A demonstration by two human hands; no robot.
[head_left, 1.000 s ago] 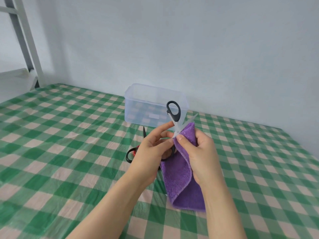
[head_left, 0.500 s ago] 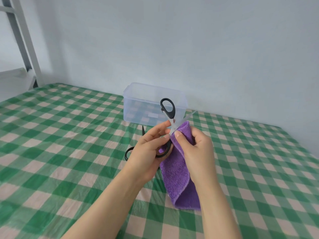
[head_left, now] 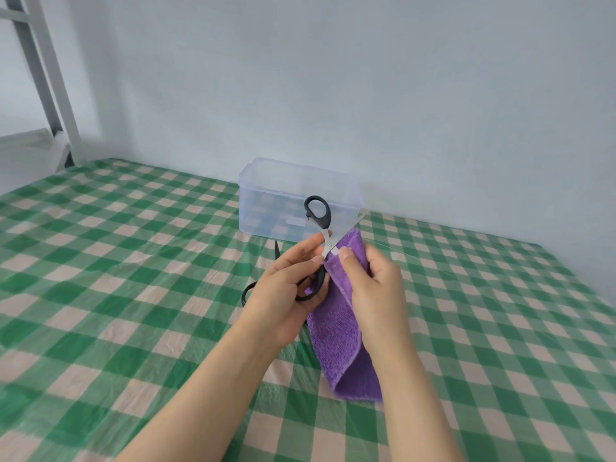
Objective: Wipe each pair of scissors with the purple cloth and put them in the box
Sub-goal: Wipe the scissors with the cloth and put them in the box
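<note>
The left hand (head_left: pixel 286 288) grips the black scissors (head_left: pixel 320 224). Its thumb and forefinger pinch the metal just beside the pivot, and its other fingers curl round the lower handle loop, probably so that the open blades cannot swing. The right hand (head_left: pixel 373 288) pinches the purple cloth (head_left: pixel 343 328) round one blade, thumb pressing on top. Only the tip of that blade pokes out above the fold, towards the upper right. This looks like a wiping stroke in mid-course, with the blade's edge wrapped so that the fingers stay off it. The rest of the cloth hangs down between the forearms. A second pair of scissors (head_left: pixel 276 253) lies on the table just behind the left hand, mostly hidden by it and apparently waiting its turn. Beyond both stands the clear plastic box (head_left: pixel 266 201), lid off and within easy reach. As far as its walls show, it holds nothing. The table (head_left: pixel 133 261) wears a green-and-cream checked cover under shiny film. A pale wall closes the back, and a metal frame (head_left: pixel 50 78) stands at the far left.
</note>
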